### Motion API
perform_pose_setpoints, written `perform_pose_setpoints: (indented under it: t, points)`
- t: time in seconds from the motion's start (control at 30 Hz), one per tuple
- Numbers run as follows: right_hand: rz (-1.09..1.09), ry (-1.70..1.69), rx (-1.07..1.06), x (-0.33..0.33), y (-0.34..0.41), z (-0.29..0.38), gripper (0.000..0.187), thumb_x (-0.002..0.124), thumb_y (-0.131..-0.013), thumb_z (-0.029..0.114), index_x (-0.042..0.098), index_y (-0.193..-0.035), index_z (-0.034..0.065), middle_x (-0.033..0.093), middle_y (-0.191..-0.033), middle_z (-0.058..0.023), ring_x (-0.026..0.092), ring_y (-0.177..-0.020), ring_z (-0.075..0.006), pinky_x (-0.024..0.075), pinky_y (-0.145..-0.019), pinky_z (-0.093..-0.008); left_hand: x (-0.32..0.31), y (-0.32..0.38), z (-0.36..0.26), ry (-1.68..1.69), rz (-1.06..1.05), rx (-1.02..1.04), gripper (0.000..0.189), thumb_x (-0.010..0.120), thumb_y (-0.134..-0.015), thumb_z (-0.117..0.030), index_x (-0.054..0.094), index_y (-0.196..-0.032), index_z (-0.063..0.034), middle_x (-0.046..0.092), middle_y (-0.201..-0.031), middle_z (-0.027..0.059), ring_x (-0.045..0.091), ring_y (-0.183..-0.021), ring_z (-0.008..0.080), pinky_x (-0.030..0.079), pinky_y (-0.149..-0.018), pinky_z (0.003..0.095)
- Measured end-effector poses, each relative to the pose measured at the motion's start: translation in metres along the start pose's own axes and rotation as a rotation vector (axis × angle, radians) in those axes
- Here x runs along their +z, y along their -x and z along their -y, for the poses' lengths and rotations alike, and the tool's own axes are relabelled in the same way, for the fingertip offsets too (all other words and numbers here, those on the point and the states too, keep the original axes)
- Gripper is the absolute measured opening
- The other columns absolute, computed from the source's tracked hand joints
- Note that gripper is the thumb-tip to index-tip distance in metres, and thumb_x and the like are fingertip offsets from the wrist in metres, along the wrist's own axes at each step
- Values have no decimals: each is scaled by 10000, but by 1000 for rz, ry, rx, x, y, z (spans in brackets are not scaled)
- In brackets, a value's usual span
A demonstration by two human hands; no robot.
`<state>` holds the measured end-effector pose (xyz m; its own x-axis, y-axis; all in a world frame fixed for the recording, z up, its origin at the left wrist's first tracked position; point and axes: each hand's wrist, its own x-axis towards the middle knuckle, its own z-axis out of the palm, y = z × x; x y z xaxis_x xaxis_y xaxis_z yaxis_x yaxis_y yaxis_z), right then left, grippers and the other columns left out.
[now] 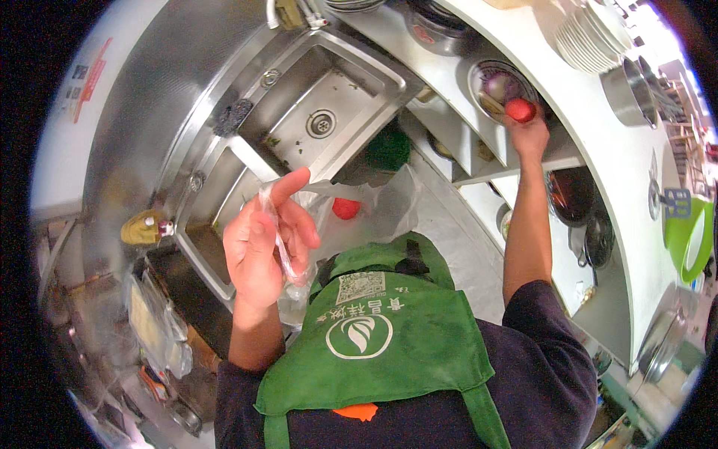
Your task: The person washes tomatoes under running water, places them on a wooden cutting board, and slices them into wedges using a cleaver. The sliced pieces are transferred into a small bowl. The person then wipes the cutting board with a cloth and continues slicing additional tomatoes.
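My left hand holds a clear plastic bag, its stretched handle looped across the thumb and fingers. Inside the bag, seen through the film, is a round red tomato. On the other side my right hand reaches out to the shelf unit and grips another red tomato. That tomato is over the near edge of a round metal basin. In the basin are a purple-and-white onion and a tan item beside it that I cannot make out.
A stainless double sink with green scraps stands ahead and left, a dark scouring pad on its rim. The white shelf unit curves along the right, bearing stacked plates, a steel pot and dark pans. A green bin sits below.
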<state>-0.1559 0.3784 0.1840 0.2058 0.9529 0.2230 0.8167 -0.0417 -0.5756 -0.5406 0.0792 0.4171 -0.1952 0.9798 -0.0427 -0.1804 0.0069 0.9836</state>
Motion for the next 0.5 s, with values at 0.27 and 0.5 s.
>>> perform_pose_setpoints:
  t: [0.27,0.5]
  points:
    - [128,20,-65,58,-43,-63,646,792,-866,339,569,-1392,37,712,-1188,-272,679,-1097,-470,534,-942,-513,3,-6,-6,-44,-102,48,740,484,-1079,-525,513,-1420,131,686,-797,100,484,-452,58,361,-415,191]
    - [185,-372,-469,-15,84,97,147,655,-885,-57,724,-977,35,725,-941,-103,694,-891,-249,550,-816,-353,16,5,-2,-99,-167,-5,542,475,-1116,-395,529,-1471,12,706,-875,110,548,-499,59,427,-455,205]
